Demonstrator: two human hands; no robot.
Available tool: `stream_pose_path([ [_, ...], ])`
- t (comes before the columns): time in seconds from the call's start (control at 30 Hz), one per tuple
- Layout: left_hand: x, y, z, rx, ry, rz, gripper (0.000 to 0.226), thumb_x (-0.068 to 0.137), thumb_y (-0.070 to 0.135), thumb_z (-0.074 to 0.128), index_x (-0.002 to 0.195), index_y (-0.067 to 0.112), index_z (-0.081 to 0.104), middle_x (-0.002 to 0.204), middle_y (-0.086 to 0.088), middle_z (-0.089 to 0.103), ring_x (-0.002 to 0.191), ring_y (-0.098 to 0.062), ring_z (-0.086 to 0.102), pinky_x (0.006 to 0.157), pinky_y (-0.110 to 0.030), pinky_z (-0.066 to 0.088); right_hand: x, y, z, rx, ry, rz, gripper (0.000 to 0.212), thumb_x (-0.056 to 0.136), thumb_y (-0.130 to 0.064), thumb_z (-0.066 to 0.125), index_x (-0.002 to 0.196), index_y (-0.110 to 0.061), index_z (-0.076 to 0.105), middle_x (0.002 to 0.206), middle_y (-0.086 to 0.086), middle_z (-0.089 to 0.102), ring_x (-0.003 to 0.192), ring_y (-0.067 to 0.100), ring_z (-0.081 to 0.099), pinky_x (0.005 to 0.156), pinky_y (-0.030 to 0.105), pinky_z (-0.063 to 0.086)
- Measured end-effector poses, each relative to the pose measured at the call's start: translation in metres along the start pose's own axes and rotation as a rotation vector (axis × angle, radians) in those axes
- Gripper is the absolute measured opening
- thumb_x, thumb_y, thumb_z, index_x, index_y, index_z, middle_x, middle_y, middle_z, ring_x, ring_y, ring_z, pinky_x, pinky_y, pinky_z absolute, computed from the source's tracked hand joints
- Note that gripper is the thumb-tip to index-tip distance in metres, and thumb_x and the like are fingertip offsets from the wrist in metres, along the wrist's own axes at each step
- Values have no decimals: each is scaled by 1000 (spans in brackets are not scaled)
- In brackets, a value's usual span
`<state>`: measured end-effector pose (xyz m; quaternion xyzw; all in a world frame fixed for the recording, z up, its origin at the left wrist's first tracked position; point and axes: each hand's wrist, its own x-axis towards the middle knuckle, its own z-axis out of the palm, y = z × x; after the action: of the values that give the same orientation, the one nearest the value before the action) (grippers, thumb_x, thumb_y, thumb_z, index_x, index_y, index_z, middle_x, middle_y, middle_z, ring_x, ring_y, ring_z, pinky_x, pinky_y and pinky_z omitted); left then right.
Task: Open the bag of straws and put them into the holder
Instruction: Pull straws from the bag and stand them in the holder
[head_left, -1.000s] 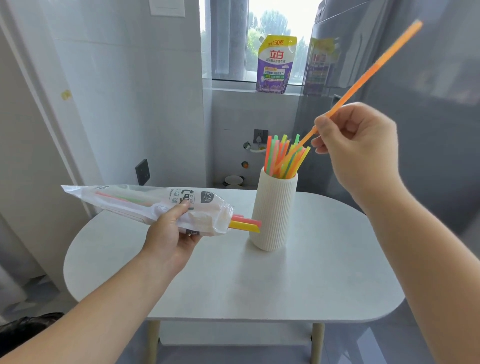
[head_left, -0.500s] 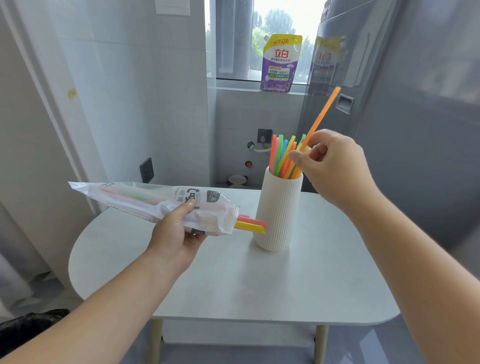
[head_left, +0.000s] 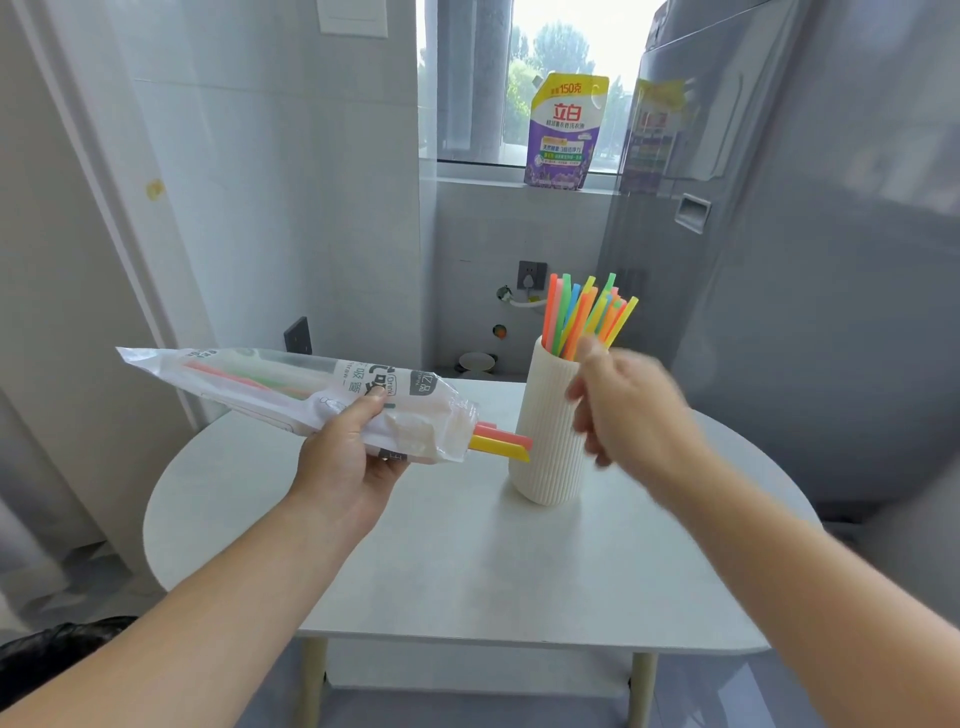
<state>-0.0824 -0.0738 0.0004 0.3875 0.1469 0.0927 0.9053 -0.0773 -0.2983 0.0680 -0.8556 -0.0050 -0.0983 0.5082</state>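
My left hand (head_left: 345, 457) grips a clear plastic bag of straws (head_left: 291, 387) and holds it nearly level above the table. A red and a yellow straw (head_left: 501, 446) stick out of its open right end, their tips close to the holder. The ribbed white holder (head_left: 545, 431) stands upright on the table with several coloured straws (head_left: 584, 314) in it. My right hand (head_left: 628, 410), blurred by motion, is in front of the holder's right side, fingers spread, nothing in it.
The rounded white table (head_left: 457, 561) has pale legs. A grey refrigerator (head_left: 810, 260) rises close on the right. A purple refill pouch (head_left: 563, 132) stands on the windowsill behind. A tiled wall with sockets is on the left.
My right hand slid the orange straw down into the holder, let go of it and dropped lower toward the bag. The left hand kept the bag where it was.
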Motion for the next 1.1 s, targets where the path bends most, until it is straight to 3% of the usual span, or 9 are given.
stream_pose_path([
  [0.1, -2, 6, 2, 47, -16, 69, 32, 95, 11, 67, 127, 15, 66, 112, -3, 74, 93, -19, 74, 73, -36, 63, -19, 22, 24, 136, -307, 421, 67, 101, -62, 26, 101, -6, 62, 70, 11, 64, 46, 19, 51, 44, 26, 42],
  [0.2, -8, 6, 7, 120, -41, 154, 39, 95, 10, 68, 133, 13, 64, 110, -3, 74, 95, -18, 75, 72, -36, 63, -27, 28, 39, 416, -395, 602, 60, 101, -60, 32, 103, -7, 59, 68, 12, 59, 44, 20, 44, 44, 22, 33],
  [0.4, -17, -2, 17, 147, -29, 187, 39, 95, 7, 67, 133, 11, 63, 107, -3, 74, 90, -16, 75, 70, -35, 62, -32, 22, 52, 490, -331, 432, 27, 101, -34, 53, 87, -11, 56, 60, 3, 49, 44, 14, 34, 45, 25, 26],
  [0.7, -9, 3, 10, 36, 37, 106, 33, 94, 9, 70, 126, 15, 66, 110, -4, 75, 88, -18, 75, 69, -34, 63, -24, 26, 41, 580, -136, 322, 19, 101, -19, 55, 89, -5, 61, 60, 6, 42, 39, 12, 31, 39, 24, 26],
  [0.83, -9, 1, 11, -2, 33, 65, 34, 94, 8, 69, 127, 15, 65, 111, -4, 74, 88, -18, 75, 62, -31, 62, -26, 22, 40, 598, -107, 274, 23, 100, -26, 60, 88, -6, 62, 50, 1, 45, 38, 12, 36, 39, 25, 28],
  [0.97, -10, 1, 13, -34, 33, 27, 37, 94, 8, 68, 130, 12, 64, 118, -7, 75, 91, -20, 76, 63, -32, 62, -24, 16, 36, 623, -29, 250, 23, 97, -21, 65, 78, -8, 61, 50, 1, 45, 36, 10, 36, 38, 20, 29],
  [1.1, -9, 3, 12, -64, 41, 13, 43, 93, 7, 69, 135, 10, 63, 127, -9, 73, 92, -21, 76, 63, -32, 62, -17, 14, 28, 696, 67, 293, 13, 96, -18, 63, 89, -9, 60, 52, 1, 43, 36, 9, 35, 39, 20, 29],
])
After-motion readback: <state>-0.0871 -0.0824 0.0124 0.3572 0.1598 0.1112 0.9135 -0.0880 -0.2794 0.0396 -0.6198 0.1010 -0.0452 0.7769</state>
